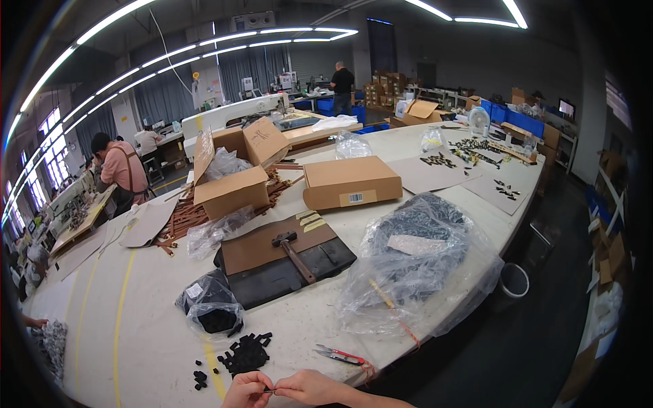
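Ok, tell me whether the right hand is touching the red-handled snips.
Apart: the head view shows a strip of pale tabletop between the right hand and the red-handled snips.

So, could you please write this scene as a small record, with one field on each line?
left hand: pinching a small thin item, too small to identify
right hand: pinching the same item
nearest pile: small black pieces, loose on the table
cutting tool: red-handled snips, lying right of the pile
striking tool: hammer, lying partly on a brown sheet
cartons: open carton at left, closed carton beside it
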Motion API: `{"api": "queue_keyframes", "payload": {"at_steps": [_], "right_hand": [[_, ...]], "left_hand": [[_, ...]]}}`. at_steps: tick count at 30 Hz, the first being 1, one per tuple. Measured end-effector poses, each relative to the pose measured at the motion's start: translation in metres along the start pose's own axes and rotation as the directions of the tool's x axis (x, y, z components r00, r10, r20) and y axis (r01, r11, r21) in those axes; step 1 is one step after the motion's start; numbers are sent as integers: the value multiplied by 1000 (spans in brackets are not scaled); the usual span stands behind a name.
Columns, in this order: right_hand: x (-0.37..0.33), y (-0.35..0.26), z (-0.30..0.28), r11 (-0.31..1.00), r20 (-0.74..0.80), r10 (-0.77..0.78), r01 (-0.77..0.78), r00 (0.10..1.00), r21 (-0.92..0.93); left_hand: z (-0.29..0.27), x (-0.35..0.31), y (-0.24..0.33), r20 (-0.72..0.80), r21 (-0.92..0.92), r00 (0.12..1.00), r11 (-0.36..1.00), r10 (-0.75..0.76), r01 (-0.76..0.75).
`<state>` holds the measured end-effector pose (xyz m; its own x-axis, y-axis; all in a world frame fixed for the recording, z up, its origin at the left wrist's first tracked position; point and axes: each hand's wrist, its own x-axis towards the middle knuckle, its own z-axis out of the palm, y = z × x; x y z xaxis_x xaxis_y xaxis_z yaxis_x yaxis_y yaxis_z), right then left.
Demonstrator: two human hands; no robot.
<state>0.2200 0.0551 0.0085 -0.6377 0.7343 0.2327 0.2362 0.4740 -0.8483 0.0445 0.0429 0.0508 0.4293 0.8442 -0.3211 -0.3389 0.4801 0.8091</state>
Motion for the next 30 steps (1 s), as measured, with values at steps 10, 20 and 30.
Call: {"api": "queue_keyframes", "payload": {"at_steps": [10,20,30], "right_hand": [[10,-24,18,945,-353,-67,-55,933,-324],[28,-22,19,920,-583,-160,-93,797,-380],[19,-26,15,881,-575,-344,44,742,-470]], "left_hand": [[-4,0,-15,-189,370,885,866,425,-337],[23,4,-19,503,758,231,-297,833,-581],[7,-2,-9,-154,-110,982,986,110,-128]]}}
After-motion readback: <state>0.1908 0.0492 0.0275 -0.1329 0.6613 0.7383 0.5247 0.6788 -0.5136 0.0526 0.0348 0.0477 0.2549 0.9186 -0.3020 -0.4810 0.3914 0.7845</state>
